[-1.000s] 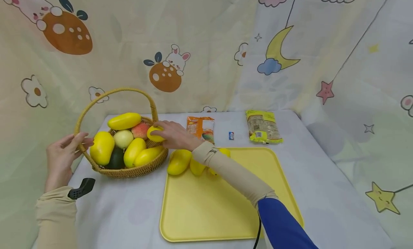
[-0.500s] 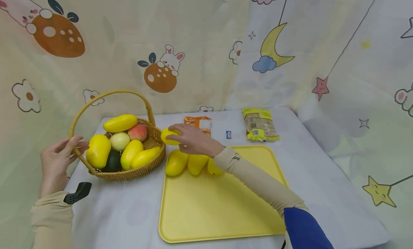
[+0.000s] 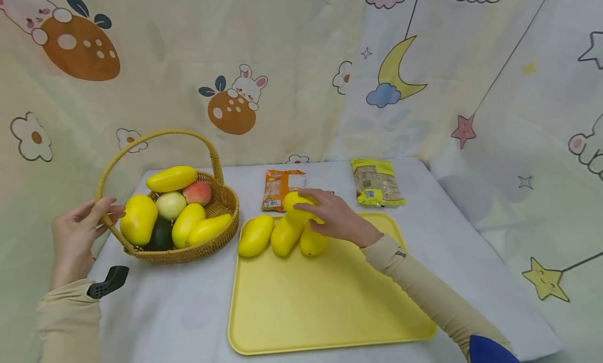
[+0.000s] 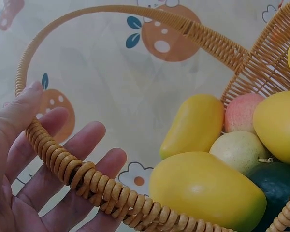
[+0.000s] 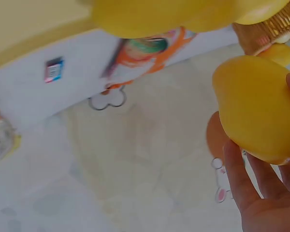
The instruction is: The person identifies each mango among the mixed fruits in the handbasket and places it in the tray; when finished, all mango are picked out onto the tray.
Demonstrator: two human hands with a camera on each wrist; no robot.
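Note:
My right hand [image 3: 339, 216] grips a yellow mango [image 3: 297, 205] just above the far edge of the yellow tray [image 3: 330, 300]. In the right wrist view, fingers and thumb hold that mango [image 5: 256, 106] from its sides. Three more mangoes lie in a row at the tray's far left, the leftmost mango [image 3: 256, 236] near the corner. My left hand [image 3: 75, 232] holds the wicker basket [image 3: 188, 256] by its handle [image 4: 106, 191], thumb on one side and fingers loosely on the other. Inside are several yellow mangoes, a pink peach [image 3: 197, 193], a pale green round fruit [image 3: 171, 204] and a dark green fruit [image 3: 161, 235].
An orange snack bag [image 3: 275, 188] lies behind the tray. A yellow-and-clear bag [image 3: 377, 182] is farther right at the back. Between them a small blue packet [image 5: 53, 70] shows in the right wrist view. A printed curtain [image 3: 292, 91] hangs behind the white table.
My right hand has carried the mango from the basket's right side rightward to above the tray's mangoes. The left hand has stayed at the basket handle. The head view has shifted slightly.

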